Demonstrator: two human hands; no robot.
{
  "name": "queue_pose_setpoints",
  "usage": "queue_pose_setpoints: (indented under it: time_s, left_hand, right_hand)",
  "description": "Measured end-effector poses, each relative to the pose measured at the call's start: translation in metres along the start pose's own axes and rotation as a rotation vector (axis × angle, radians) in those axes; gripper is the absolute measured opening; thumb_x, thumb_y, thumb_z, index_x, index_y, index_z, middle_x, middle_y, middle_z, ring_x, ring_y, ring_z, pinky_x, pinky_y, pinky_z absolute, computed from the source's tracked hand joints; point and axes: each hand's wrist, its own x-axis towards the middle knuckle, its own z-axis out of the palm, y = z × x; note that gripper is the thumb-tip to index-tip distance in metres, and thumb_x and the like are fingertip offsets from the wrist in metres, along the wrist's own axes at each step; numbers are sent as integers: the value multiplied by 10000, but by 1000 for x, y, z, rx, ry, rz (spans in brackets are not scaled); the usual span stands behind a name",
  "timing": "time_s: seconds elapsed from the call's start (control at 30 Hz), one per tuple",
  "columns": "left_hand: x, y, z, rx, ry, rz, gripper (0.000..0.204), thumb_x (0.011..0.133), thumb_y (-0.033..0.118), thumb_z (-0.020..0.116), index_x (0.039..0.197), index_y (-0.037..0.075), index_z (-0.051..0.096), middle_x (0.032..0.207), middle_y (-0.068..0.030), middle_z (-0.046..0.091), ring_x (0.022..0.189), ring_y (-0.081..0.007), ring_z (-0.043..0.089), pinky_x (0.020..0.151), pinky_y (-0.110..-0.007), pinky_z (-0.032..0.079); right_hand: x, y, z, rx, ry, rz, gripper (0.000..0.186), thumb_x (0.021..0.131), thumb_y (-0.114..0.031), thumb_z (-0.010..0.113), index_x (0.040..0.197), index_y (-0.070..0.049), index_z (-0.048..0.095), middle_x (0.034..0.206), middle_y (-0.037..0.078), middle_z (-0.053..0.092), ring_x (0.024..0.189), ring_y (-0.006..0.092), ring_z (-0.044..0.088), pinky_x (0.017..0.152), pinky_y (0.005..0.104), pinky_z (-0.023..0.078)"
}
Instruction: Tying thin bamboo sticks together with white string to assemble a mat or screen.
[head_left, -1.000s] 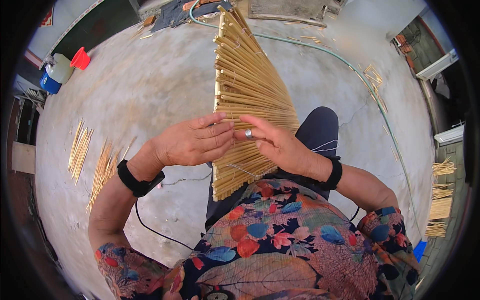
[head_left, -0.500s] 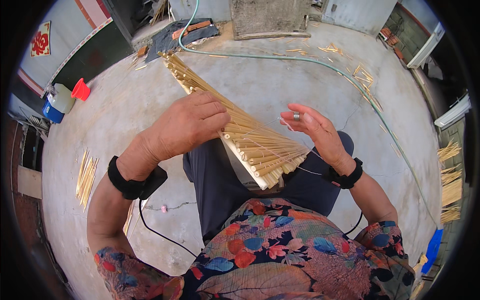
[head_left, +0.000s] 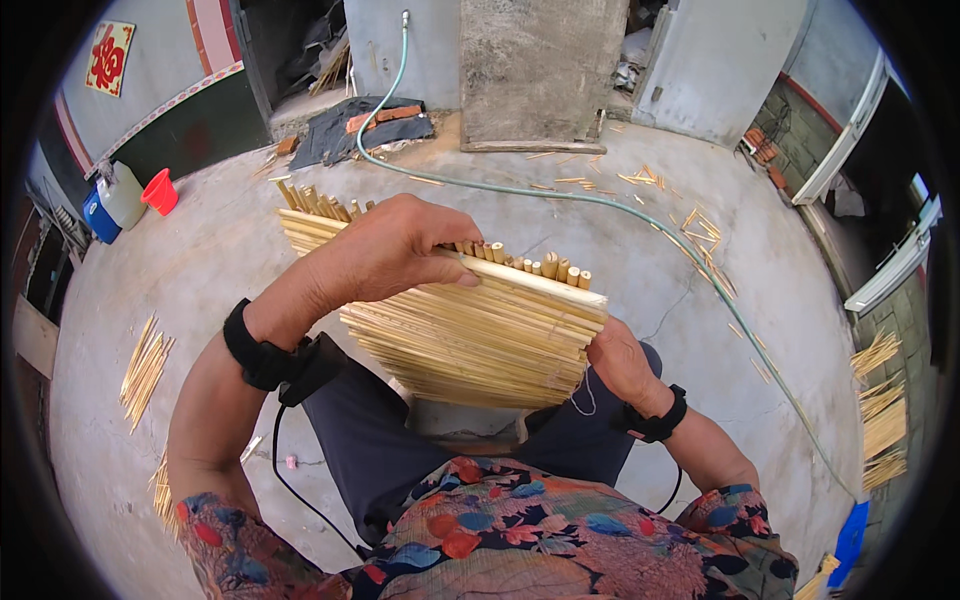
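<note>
The mat of tied sticks [head_left: 470, 345] tilts above your lap [head_left: 355, 435], and your left hand [head_left: 415, 255] has its grip pinched on the top edge. Your right hand [head_left: 628, 368] is at the mat's right end, partly hidden, so I can't tell its grip. A green hose [head_left: 640, 212] curves across the floor [head_left: 210, 260].

Bright red plastic bucket [head_left: 160, 192] hanging out near a whitish plastic jug [head_left: 123, 200], plus a long pale-green hose [head_left: 658, 227] snaking over the grey concrete floor [head_left: 250, 225].
</note>
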Motion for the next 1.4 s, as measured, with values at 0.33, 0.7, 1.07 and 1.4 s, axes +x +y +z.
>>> queue_pose_setpoints:
  time_s: [0.33, 0.7, 1.07, 1.4]
  left_hand:
    - [-2, -19, 11, -149, 86, -48, 350, 716, 166, 755, 1021, 36, 640, 916, -82, 660, 832, -271, 608, 733, -325, 481]
    - [-30, -3, 7, -31, 84, -16, 284, 712, 206, 733, 967, 104, 659, 886, -21, 655, 794, -244, 579, 739, -345, 426]
    - [-38, 3, 8, -3, 142, 57, 273, 693, 215, 718, 940, 115, 656, 828, -7, 647, 769, -233, 600, 710, -342, 425]
    - [-27, -10, 10, -101, 141, -1, 251, 709, 168, 720, 941, 105, 649, 828, -27, 647, 763, -251, 587, 713, -347, 427]
  right_hand:
    - [83, -89, -27, -934, -127, -502, 258, 896, -120, 574, 1143, -45, 590, 1025, 101, 598, 871, 198, 589, 750, 275, 468]
    - [109, -98, 1, -1049, -445, -535, 276, 823, -85, 650, 1096, -114, 623, 775, 59, 567, 678, 204, 575, 576, 300, 460]
    - [126, -103, 7, -1067, -750, -596, 188, 822, -79, 647, 1006, -116, 630, 729, 58, 561, 618, 232, 566, 532, 315, 452]
    - [132, -106, 2, -1013, -716, -426, 204, 810, -43, 646, 1008, -94, 653, 721, 63, 578, 642, 220, 567, 561, 307, 437]
